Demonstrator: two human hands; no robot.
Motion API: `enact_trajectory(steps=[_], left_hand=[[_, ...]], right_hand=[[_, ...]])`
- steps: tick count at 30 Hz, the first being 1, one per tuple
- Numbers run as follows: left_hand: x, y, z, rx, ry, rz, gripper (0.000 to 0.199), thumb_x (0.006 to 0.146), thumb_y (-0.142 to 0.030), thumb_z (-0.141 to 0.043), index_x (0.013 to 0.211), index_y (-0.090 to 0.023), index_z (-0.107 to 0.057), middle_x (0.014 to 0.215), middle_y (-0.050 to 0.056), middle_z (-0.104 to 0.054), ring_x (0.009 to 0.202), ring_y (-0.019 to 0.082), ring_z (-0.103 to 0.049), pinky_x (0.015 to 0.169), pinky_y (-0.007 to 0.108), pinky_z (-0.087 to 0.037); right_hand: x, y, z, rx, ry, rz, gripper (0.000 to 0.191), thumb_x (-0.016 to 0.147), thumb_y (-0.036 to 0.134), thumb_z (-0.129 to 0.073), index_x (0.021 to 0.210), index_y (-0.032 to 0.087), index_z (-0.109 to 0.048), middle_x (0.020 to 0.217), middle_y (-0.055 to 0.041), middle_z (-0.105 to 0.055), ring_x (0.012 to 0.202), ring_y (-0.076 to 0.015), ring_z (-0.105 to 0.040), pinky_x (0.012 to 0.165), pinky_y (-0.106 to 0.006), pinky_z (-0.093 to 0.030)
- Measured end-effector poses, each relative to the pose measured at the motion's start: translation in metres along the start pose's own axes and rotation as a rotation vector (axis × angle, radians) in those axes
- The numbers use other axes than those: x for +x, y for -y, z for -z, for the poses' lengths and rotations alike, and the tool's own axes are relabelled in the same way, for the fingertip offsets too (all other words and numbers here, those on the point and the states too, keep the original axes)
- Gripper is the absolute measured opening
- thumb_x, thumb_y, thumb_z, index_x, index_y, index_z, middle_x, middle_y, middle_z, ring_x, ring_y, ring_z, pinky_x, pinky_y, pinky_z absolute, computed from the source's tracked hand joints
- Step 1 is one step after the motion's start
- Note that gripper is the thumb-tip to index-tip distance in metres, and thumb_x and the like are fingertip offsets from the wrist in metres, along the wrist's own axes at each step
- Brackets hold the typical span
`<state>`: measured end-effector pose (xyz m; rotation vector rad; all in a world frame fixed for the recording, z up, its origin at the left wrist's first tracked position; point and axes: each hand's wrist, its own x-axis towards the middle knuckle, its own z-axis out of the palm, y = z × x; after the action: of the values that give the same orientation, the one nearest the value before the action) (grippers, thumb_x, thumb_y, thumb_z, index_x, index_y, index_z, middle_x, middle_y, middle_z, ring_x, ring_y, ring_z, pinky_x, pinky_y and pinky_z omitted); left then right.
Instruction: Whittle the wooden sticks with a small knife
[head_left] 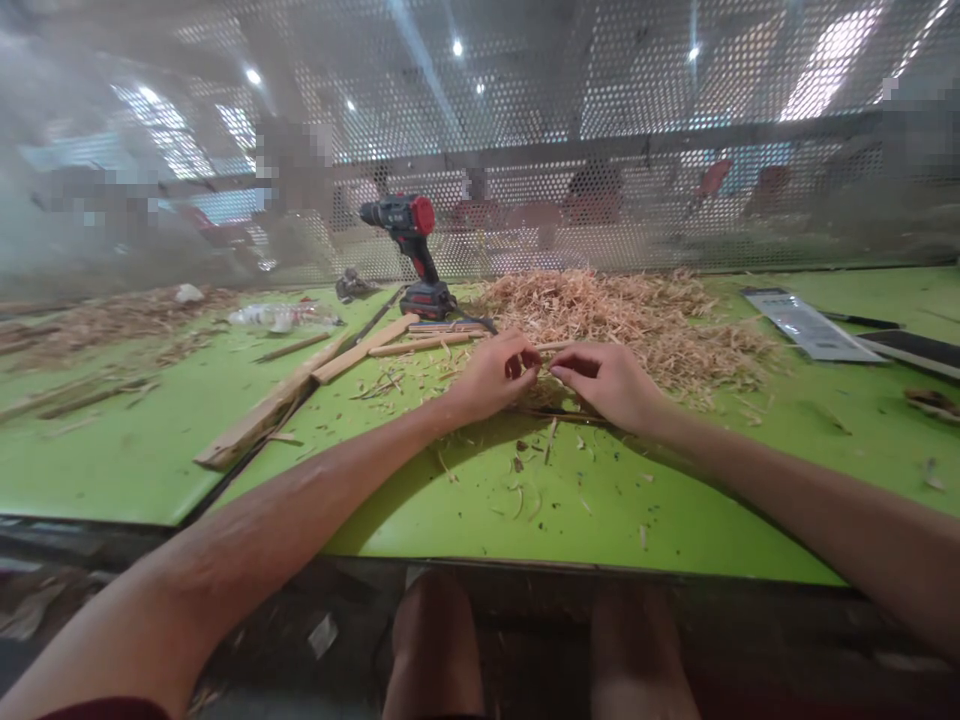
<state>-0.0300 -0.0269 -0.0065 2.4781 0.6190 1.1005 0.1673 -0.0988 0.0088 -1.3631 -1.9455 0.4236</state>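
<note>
My left hand (496, 374) and my right hand (613, 384) meet just above the green table (480, 510), fingertips almost touching. Thumb and fingers are pinched together on both. Whatever lies between the fingertips is too small to make out. Right behind the hands rises a heap of curly wood shavings (600, 305). A thin wooden stick (424, 344) lies left of my left hand. Loose shavings and dark specks dot the table under my wrists.
A cordless drill (416, 255) stands upright on its battery behind the hands. Wooden strips (262, 420) lie along a table seam at left, near a clear plastic bottle (285, 316). A flat plastic packet (810, 325) and a black pen (862, 320) lie right. Perforated mesh (525, 130) rises behind.
</note>
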Motion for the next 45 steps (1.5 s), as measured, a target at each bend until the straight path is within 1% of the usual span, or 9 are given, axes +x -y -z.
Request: enact_trajectory(steps=[5, 8, 10, 14, 19, 25, 30, 36, 45], left_hand=[[0.001, 0.0006, 0.0008, -0.022, 0.031, 0.002, 0.005, 0.087, -0.013, -0.063, 0.082, -0.015, -0.065, 0.085, 0.005, -0.067, 0.066, 0.009, -0.056, 0.064, 0.025, -0.05], [0.0013, 0.0029, -0.0005, -0.012, 0.014, 0.002, 0.006, 0.085, -0.011, -0.064, 0.08, -0.015, -0.064, 0.082, 0.004, -0.065, 0.065, 0.009, -0.055, 0.063, 0.024, -0.049], [0.0011, 0.0036, -0.0011, -0.008, 0.001, -0.005, 0.006, 0.084, -0.01, -0.064, 0.08, -0.015, -0.064, 0.081, 0.003, -0.064, 0.065, 0.009, -0.055, 0.063, 0.024, -0.048], [0.0004, 0.0013, -0.0003, -0.003, 0.002, -0.011, 0.005, 0.086, -0.012, -0.062, 0.084, -0.015, -0.066, 0.085, 0.004, -0.065, 0.066, 0.009, -0.055, 0.063, 0.024, -0.049], [0.0008, -0.0008, 0.0009, -0.013, 0.023, -0.001, 0.006, 0.087, -0.013, -0.062, 0.083, -0.015, -0.065, 0.085, 0.004, -0.066, 0.066, 0.009, -0.055, 0.064, 0.024, -0.05], [0.0011, 0.0013, -0.0005, -0.007, 0.006, -0.007, 0.007, 0.085, -0.01, -0.064, 0.079, -0.015, -0.064, 0.082, 0.004, -0.065, 0.066, 0.009, -0.055, 0.063, 0.024, -0.049], [0.0003, 0.0002, 0.0, -0.001, -0.001, -0.028, 0.005, 0.087, -0.012, -0.063, 0.083, -0.014, -0.066, 0.084, 0.004, -0.065, 0.064, 0.008, -0.054, 0.062, 0.023, -0.049], [0.0008, 0.002, -0.001, -0.013, 0.012, -0.034, 0.007, 0.086, -0.009, -0.063, 0.083, -0.014, -0.066, 0.083, 0.004, -0.066, 0.065, 0.008, -0.055, 0.063, 0.023, -0.05], [0.0004, 0.0033, -0.0024, -0.014, -0.003, -0.025, 0.008, 0.084, -0.007, -0.065, 0.08, -0.014, -0.065, 0.083, 0.003, -0.066, 0.065, 0.008, -0.055, 0.062, 0.023, -0.049]], right_hand=[[0.0004, 0.0018, 0.0002, 0.002, 0.01, 0.01, 0.016, 0.092, 0.026, -0.064, 0.096, 0.018, -0.079, 0.089, -0.0077, -0.076, 0.062, -0.0156, -0.059, 0.058, -0.032, -0.048], [0.0002, 0.0042, 0.0005, -0.012, 0.014, 0.049, 0.013, 0.091, 0.027, -0.067, 0.092, 0.02, -0.079, 0.085, -0.0061, -0.075, 0.064, -0.0164, -0.059, 0.06, -0.033, -0.048], [0.0, 0.0044, 0.0006, -0.007, 0.011, 0.065, 0.014, 0.091, 0.027, -0.067, 0.093, 0.02, -0.079, 0.086, -0.0071, -0.076, 0.066, -0.0169, -0.061, 0.062, -0.033, -0.049], [-0.0006, 0.0025, 0.0006, 0.02, 0.02, 0.025, 0.023, 0.094, 0.029, -0.062, 0.098, 0.013, -0.079, 0.088, -0.011, -0.077, 0.062, -0.0158, -0.059, 0.058, -0.032, -0.048], [-0.0006, 0.0038, 0.0009, 0.014, 0.027, 0.012, 0.021, 0.093, 0.025, -0.064, 0.099, 0.01, -0.078, 0.091, -0.0117, -0.077, 0.062, -0.0149, -0.06, 0.059, -0.031, -0.047], [-0.0004, 0.0074, 0.0016, -0.011, 0.036, 0.055, 0.019, 0.092, 0.027, -0.065, 0.095, 0.014, -0.078, 0.087, -0.0086, -0.076, 0.066, -0.0154, -0.061, 0.061, -0.032, -0.048], [-0.0005, 0.004, 0.0006, 0.043, 0.038, -0.014, 0.023, 0.093, 0.028, -0.063, 0.098, 0.011, -0.078, 0.086, -0.0104, -0.076, 0.055, -0.013, -0.057, 0.053, -0.031, -0.046], [-0.001, 0.0058, 0.0013, 0.013, 0.038, 0.043, 0.022, 0.093, 0.029, -0.064, 0.095, 0.012, -0.077, 0.085, -0.0098, -0.075, 0.06, -0.0134, -0.057, 0.055, -0.03, -0.045], [-0.0007, 0.0038, 0.0006, 0.017, 0.042, 0.042, 0.019, 0.094, 0.03, -0.065, 0.094, 0.015, -0.077, 0.083, -0.0073, -0.075, 0.062, -0.014, -0.059, 0.058, -0.031, -0.047]])
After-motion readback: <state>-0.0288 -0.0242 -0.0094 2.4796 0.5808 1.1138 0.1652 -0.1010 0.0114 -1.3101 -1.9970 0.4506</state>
